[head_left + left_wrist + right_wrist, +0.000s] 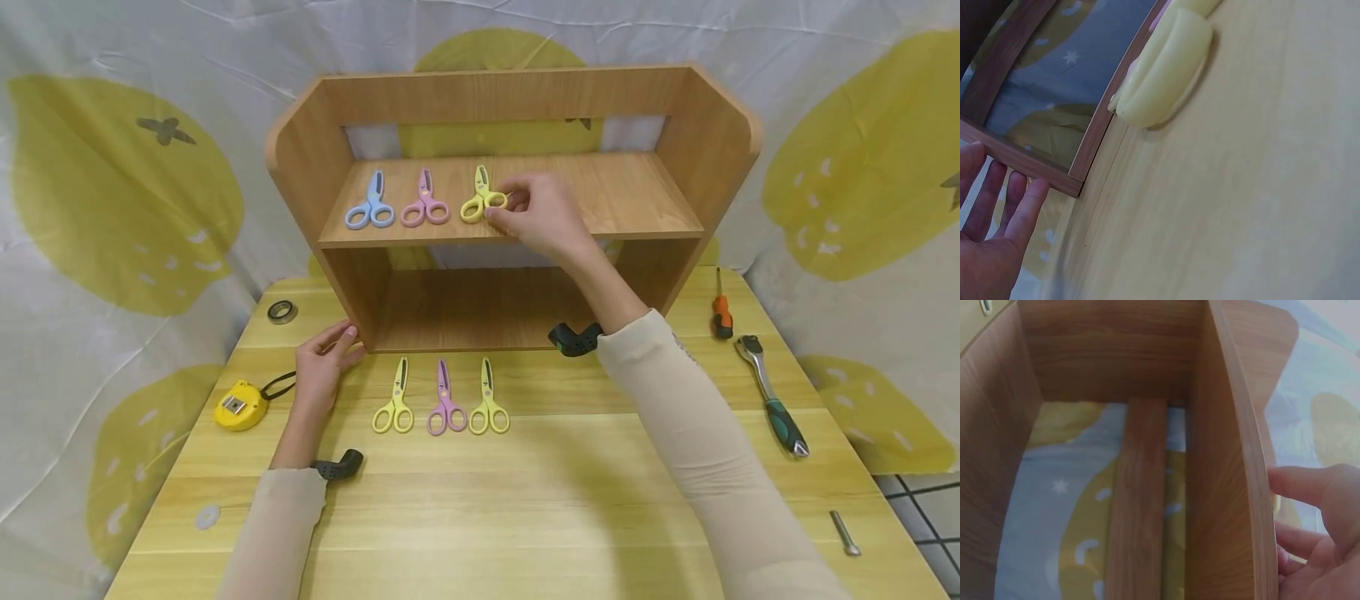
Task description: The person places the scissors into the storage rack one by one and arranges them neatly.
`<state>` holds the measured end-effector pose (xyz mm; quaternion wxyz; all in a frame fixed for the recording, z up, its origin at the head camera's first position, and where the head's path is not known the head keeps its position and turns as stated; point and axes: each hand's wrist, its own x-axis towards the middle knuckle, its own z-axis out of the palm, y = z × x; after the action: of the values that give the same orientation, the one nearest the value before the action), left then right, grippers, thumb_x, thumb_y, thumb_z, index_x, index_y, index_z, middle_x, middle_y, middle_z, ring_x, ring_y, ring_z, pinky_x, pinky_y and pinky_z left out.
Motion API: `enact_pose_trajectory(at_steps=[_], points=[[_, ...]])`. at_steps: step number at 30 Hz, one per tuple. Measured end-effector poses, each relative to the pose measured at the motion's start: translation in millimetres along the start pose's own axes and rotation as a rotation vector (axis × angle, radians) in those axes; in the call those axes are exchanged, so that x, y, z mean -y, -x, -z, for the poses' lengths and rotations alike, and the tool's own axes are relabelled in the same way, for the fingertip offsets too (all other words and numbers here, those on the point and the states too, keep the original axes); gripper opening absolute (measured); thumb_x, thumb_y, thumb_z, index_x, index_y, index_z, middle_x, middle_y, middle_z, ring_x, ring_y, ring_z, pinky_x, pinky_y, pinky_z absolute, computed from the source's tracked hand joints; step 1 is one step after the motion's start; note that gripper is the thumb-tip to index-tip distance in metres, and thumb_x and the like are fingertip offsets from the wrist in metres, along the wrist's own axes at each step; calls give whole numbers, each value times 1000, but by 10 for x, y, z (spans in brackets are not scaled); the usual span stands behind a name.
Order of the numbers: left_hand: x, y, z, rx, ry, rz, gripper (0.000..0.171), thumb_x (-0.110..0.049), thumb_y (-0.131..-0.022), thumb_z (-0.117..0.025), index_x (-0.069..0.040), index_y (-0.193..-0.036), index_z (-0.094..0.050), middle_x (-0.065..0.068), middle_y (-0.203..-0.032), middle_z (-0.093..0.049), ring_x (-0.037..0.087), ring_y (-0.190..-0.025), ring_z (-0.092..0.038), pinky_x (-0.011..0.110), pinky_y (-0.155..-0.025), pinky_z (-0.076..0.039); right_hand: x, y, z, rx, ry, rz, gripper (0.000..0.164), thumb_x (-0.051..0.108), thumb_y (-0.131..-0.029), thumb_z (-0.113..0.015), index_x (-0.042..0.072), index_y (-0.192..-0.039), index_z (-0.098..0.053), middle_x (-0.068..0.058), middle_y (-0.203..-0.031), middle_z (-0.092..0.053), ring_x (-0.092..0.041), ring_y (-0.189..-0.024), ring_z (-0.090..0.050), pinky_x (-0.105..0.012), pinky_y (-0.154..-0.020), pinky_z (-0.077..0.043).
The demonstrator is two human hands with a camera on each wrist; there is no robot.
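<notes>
On the upper board of a wooden two-tier shelf (615,192) lie blue scissors (373,200), pink scissors (425,196) and yellow scissors (481,187), blades pointing back. My right hand (543,212) pinches the right finger loop of those yellow scissors between thumb and fingers. In the right wrist view, the board's edge hides part of this grip. My left hand (318,371) touches the shelf's lower left side with extended fingers; the left wrist view shows the fingertips at its frame. In front of the shelf lie yellow scissors (399,392), purple scissors (444,393) and more yellow scissors (487,392).
At the left are a bearing ring (282,312), a yellow tape measure (242,406) and a grey washer (207,517). Along the right lie an orange-handled screwdriver (722,317), a ratchet wrench (772,400) and a bolt (845,533). A lemon-print curtain hangs behind the table.
</notes>
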<state>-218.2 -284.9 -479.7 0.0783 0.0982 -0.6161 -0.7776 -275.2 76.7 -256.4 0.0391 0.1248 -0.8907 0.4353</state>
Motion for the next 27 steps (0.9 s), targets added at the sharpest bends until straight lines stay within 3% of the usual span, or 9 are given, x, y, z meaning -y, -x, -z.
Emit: enact_pose_trajectory(at_steps=[10, 17, 23, 27], points=[[34, 23, 41, -16, 12, -11, 41, -13, -94, -76, 3, -131, -68, 4, -111, -72, 18, -102, -72, 39, -95, -61, -13, 19, -71, 35, 31, 66, 32, 25, -94, -76, 5, -119, -73, -7, -100, -66, -16, -80, -56, -23, -58, -47], [57, 31, 39, -27, 17, -18, 36, -12, -95, -75, 1, -128, -71, 4, -108, -72, 15, -99, -73, 37, -93, -63, -58, 85, -44, 3, -13, 84, 46, 28, -94, -77, 6, -133, -67, -8, -117, -66, -18, -98, -61, -26, -74, -55], [51, 5, 26, -28, 33, -22, 36, -12, -94, -76, 1, -127, -71, 4, -108, -72, 16, -99, -73, 37, -93, -62, -140, 299, 63, -44, -149, 161, 46, 24, -93, -78, 7, -133, -66, -8, -119, -66, -17, -98, -65, -28, -84, -60], [37, -7, 11, -13, 17, -24, 39, -14, -94, -76, 2, -129, -69, 4, -109, -72, 17, -101, -73, 37, -93, -62, -233, 534, 168, -81, -183, 185, 42, 23, -93, -79, 7, -130, -68, -7, -117, -68, -14, -97, -65, -27, -88, -60]])
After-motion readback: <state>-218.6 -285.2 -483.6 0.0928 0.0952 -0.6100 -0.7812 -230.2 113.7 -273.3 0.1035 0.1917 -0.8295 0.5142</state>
